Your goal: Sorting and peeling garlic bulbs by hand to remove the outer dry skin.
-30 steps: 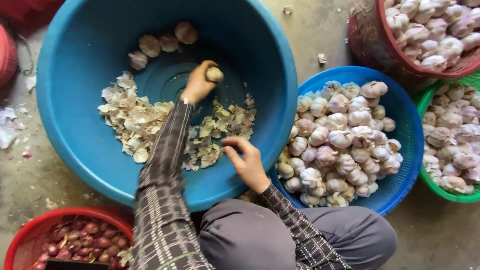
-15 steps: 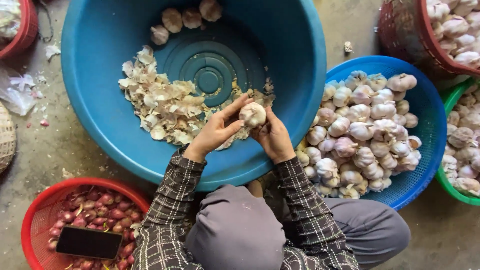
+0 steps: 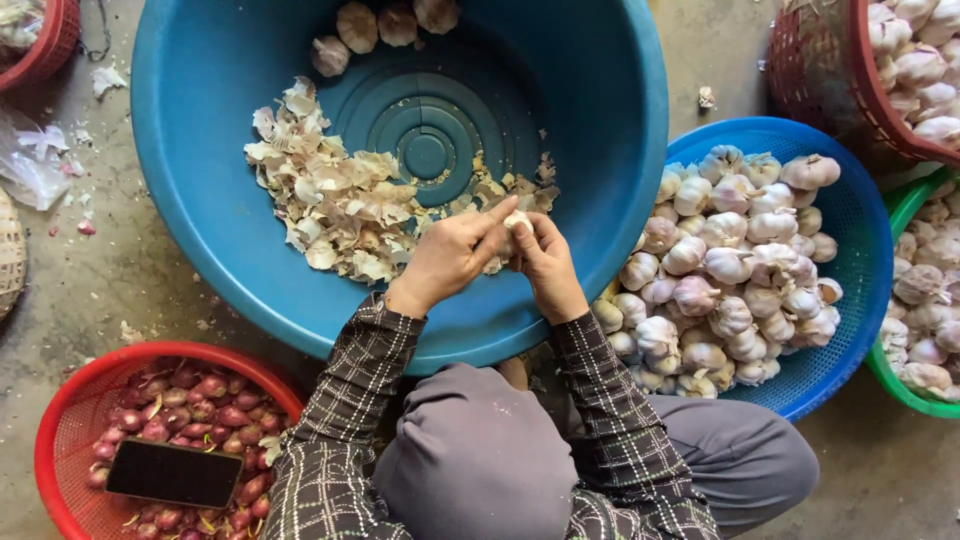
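My left hand (image 3: 452, 252) and my right hand (image 3: 548, 264) meet over the near rim of a big blue basin (image 3: 620, 110). Together they grip one white garlic bulb (image 3: 517, 221), fingers closed around it. Below them in the basin lies a heap of papery garlic skins (image 3: 340, 200). Three peeled bulbs (image 3: 380, 25) rest at the basin's far side. My sleeves are dark plaid.
A blue basket of garlic bulbs (image 3: 745, 260) sits to the right, with a green basket (image 3: 925, 300) and a dark red basket (image 3: 900, 70) of garlic beyond it. A red basket of shallots (image 3: 160, 440) holds a dark phone (image 3: 175, 473) at the lower left. The floor is concrete.
A second ago my left hand reached into the basin with a bulb while my right lay on the skins. Both hands have since come together at the near rim, gripping a garlic bulb.
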